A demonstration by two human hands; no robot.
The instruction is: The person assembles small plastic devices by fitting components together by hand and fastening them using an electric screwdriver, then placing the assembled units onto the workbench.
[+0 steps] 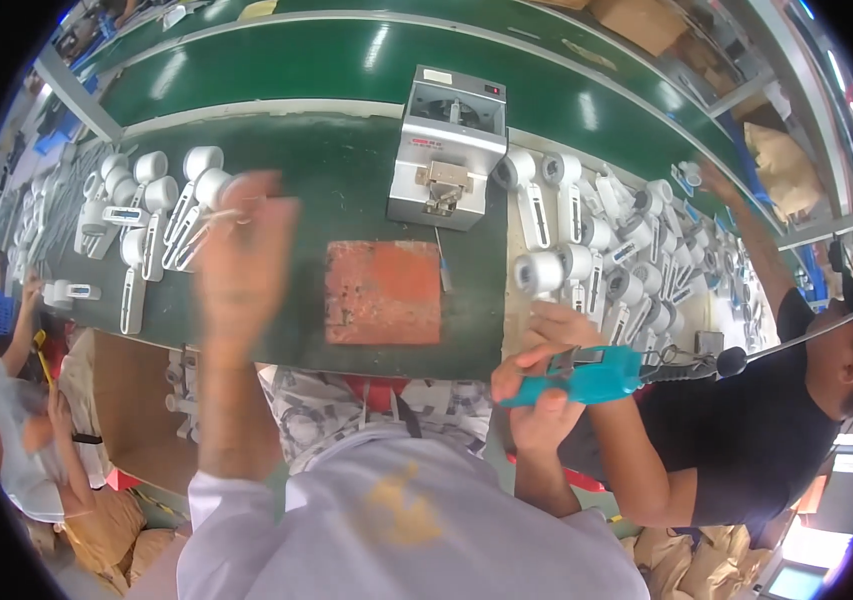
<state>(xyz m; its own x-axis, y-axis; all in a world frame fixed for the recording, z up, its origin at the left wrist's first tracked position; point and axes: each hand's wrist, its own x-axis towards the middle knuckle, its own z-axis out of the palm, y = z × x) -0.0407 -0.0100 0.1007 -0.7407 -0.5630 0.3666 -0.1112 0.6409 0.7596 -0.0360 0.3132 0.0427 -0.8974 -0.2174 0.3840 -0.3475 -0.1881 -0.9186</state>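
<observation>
My left hand is raised over the left side of the bench, beside a group of white round-headed devices with slim handles. Motion smears its fingers, so I cannot tell whether they hold anything. At the front right, my right hand is closed around a teal electric screwdriver, which lies roughly level with its cord running off to the right. A co-worker's hand is just beyond the screwdriver, partly overlapped by it. Between my hands is a worn orange-red square pad.
A silver screw feeder stands behind the pad, with a small thin screwdriver near its front. Many more white devices crowd the right side. A co-worker in black is close on my right. Another person works at far left.
</observation>
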